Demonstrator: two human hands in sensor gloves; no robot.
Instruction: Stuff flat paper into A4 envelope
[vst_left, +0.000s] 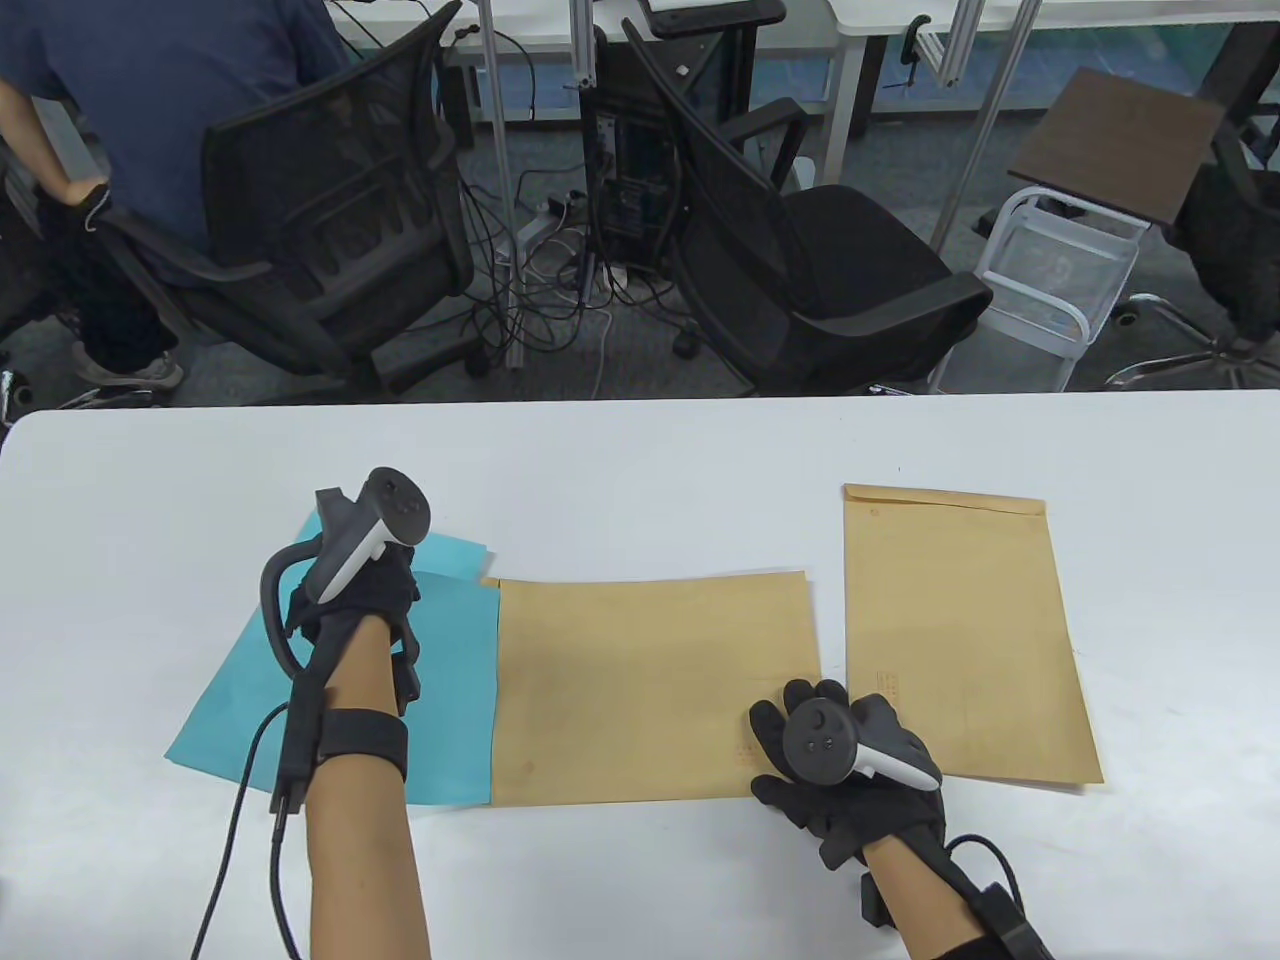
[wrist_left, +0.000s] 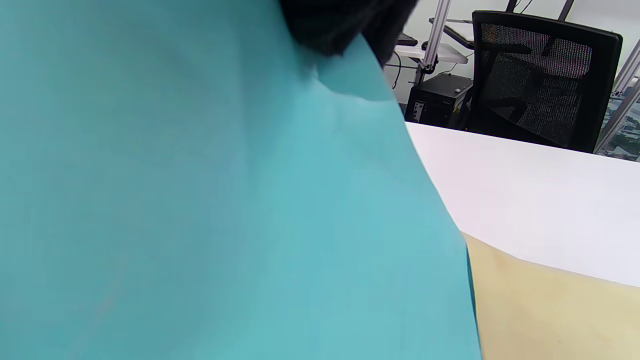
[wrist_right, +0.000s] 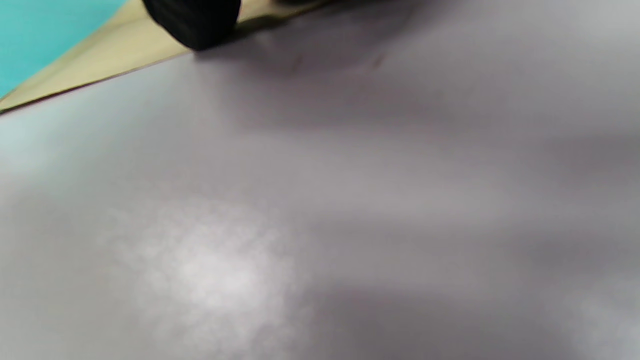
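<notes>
on the table view i see my left hand (vst_left: 352, 590) resting on the teal paper (vst_left: 250, 700), near its far edge. the paper lies flat on the white table (vst_left: 640, 450), and its right side runs up to or into the left end of the brown envelope (vst_left: 650, 690) lying sideways in front of me. i cannot tell whether the sheet's edge is inside the mouth or only against it. a second teal corner shows past the tracker on that hand, so there may be more than one sheet. in the left wrist view the teal paper (wrist_left: 200, 200) fills most of the frame, with a dark gloved fingertip (wrist_left: 340, 25) touching its top edge. how the left fingers lie, spread or curled, i cannot tell; the tracker hides them from above.

my right hand (vst_left: 845, 760) sits at the near right corner of the envelope, fingers spread, pressing down on it. the right wrist view is blurred: mostly grey tabletop, one black fingertip (wrist_right: 192, 22) at the top on the envelope's edge (wrist_right: 120, 50), and a sliver of teal at the left.

a second brown envelope (vst_left: 965, 640) lies upright on the table just beside the first, to its right. my right hand overlaps its near left corner. beyond the table stand two black office chairs (vst_left: 800, 230).
</notes>
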